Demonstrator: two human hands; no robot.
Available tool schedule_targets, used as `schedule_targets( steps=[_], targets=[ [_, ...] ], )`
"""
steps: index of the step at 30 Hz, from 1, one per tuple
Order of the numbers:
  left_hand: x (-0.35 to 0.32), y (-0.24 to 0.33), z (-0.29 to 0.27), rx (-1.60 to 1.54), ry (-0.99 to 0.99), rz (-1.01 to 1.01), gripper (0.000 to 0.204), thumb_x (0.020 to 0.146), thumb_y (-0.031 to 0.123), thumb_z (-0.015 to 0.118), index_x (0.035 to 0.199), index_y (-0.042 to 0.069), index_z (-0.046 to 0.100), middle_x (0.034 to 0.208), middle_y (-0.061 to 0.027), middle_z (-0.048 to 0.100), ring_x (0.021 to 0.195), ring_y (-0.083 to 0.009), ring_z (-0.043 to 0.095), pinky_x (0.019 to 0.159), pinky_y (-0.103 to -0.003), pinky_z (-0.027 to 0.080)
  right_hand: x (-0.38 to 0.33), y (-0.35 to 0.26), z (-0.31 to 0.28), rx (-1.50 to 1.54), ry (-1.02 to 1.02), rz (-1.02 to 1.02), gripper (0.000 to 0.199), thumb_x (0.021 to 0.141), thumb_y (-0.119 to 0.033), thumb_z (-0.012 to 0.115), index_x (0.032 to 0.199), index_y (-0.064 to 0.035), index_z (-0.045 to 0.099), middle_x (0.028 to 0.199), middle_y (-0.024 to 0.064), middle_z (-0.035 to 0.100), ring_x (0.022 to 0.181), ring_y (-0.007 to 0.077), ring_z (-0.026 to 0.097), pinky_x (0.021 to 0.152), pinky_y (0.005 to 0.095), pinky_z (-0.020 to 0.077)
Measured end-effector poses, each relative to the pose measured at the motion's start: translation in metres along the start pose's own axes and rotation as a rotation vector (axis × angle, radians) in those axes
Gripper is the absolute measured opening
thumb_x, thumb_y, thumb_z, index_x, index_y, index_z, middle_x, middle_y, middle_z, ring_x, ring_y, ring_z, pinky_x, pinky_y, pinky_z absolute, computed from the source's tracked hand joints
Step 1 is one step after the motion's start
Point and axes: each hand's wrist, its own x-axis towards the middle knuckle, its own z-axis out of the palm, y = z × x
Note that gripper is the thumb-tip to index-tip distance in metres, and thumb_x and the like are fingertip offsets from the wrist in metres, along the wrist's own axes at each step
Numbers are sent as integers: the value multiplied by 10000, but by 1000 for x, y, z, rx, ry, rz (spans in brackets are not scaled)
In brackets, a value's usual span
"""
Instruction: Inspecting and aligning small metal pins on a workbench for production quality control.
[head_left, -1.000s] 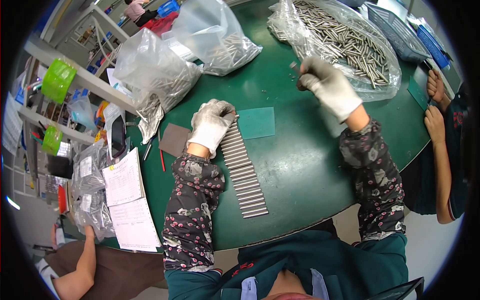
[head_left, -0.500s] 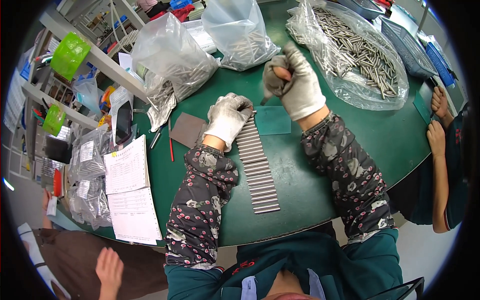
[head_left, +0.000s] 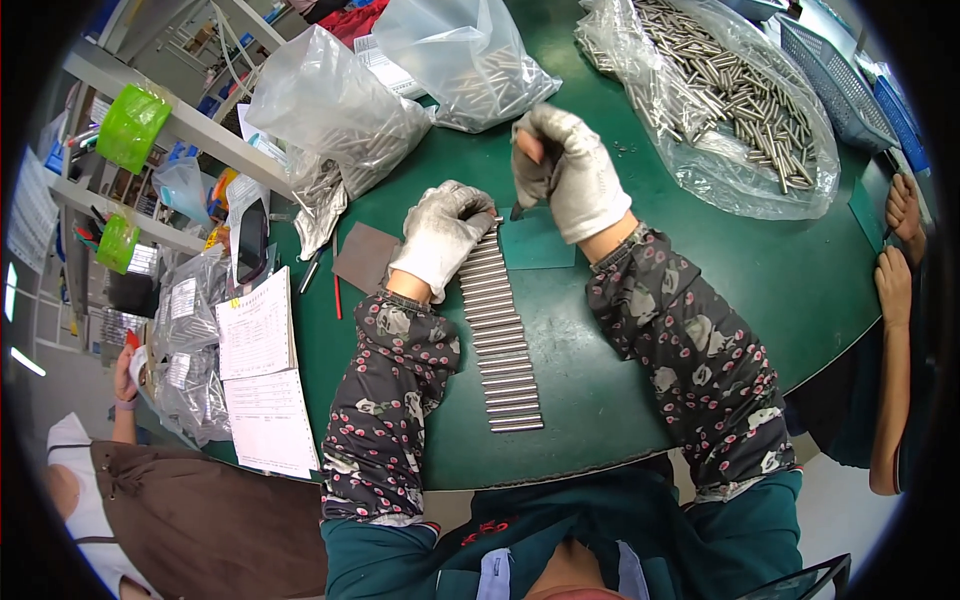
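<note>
A row of metal rods [head_left: 497, 330] is laid on the green counter [head_left: 640, 330]. Its top end is steadied by the left hand [head_left: 445, 235], fingers curled. Rods are clenched in the right hand [head_left: 570, 170]; each should be set parallel, touching the last.

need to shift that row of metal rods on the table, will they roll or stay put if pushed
The metal rods look round and smooth, so they probably roll if nudged sideways. Lying loose side by side, the row would likely scatter. Solid metal: likely heavy for their size.
</note>
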Motion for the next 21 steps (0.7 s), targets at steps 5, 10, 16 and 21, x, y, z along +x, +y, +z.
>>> schedule_targets(
  steps=[5, 10, 16, 21],
  targets=[
    [0, 4, -2, -26, -12, -35, 114, 740, 114, 622, 829, 43, 636, 843, -69, 586, 837, -216, 552, 757, -306, 435, 6, 3, 8, -31, 74, -96, 342, 910, -300, 378, 777, -30, 540, 717, 19, 452, 671, 103, 475, 661, 268, 476],
    [1, -2, -4, 12, -33, -18, 136, 728, 209, 615, 830, 130, 658, 885, -45, 598, 869, -259, 551, 764, -361, 442, 4, -7, 8, -245, -90, -98, 285, 870, -231, 395, 754, -11, 534, 745, 49, 517, 689, 124, 525, 712, 297, 489],
    [2, 4, 0, -27, -6, -14, 124, 736, 127, 625, 830, 47, 637, 854, -67, 589, 833, -226, 557, 745, -312, 441, 2, -7, 2, -18, 38, 7, 426, 892, -314, 377, 520, -129, 286, 420, -19, 238, 326, 112, 202, 331, 268, 180],
    [0, 2, 0, -19, 5, -26, 116, 734, 122, 626, 827, 55, 639, 850, -66, 591, 838, -227, 557, 754, -309, 438, 1, -2, 3, 82, 65, -87, 394, 874, -266, 379, 514, -129, 294, 426, 0, 253, 346, 119, 214, 345, 265, 185]
  ],
)
